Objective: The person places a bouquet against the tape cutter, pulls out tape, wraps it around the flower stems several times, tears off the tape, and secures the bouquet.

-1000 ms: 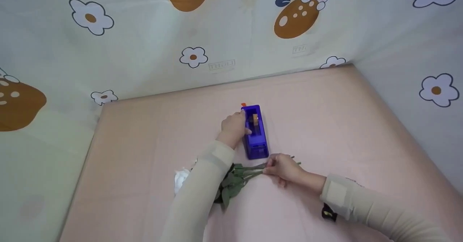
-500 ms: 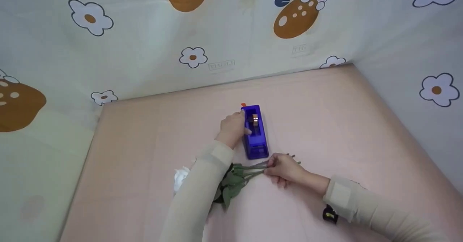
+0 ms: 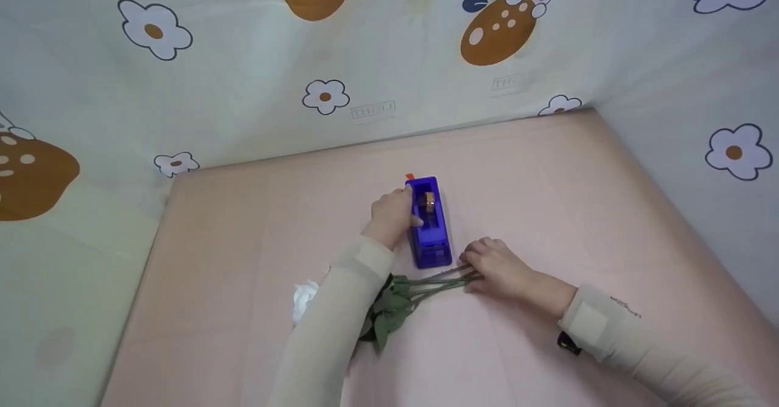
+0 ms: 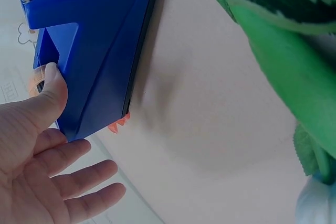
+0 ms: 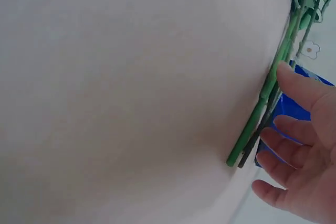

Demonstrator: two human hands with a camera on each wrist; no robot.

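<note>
My left hand (image 3: 389, 215) holds the left side of a blue tape dispenser (image 3: 433, 236), with a roll of tape (image 3: 429, 202) inside. In the left wrist view, the thumb (image 4: 51, 90) lies over the dispenser's edge while the lower fingers extend loosely. Artificial flowers lie in front of it, their green stems (image 3: 435, 285) pointing right and leaves (image 3: 389, 313) partly hidden by my left sleeve. My right hand (image 3: 502, 267) is at the stem ends, fingers loose and spread. In the right wrist view, its thumb tip (image 5: 283, 69) meets the stems (image 5: 252, 124).
A white bloom (image 3: 303, 300) shows left of the left sleeve (image 3: 331, 334). The pink tabletop (image 3: 274, 212) is bordered by a patterned curtain (image 3: 243, 78) at the back and sides. An orange tab (image 3: 409, 177) sticks out at the dispenser's far end.
My right hand has loosened its pinch on the stems and slid right and slightly back toward their ends, its fingers spreading. The left hand, dispenser and flowers look unmoved.
</note>
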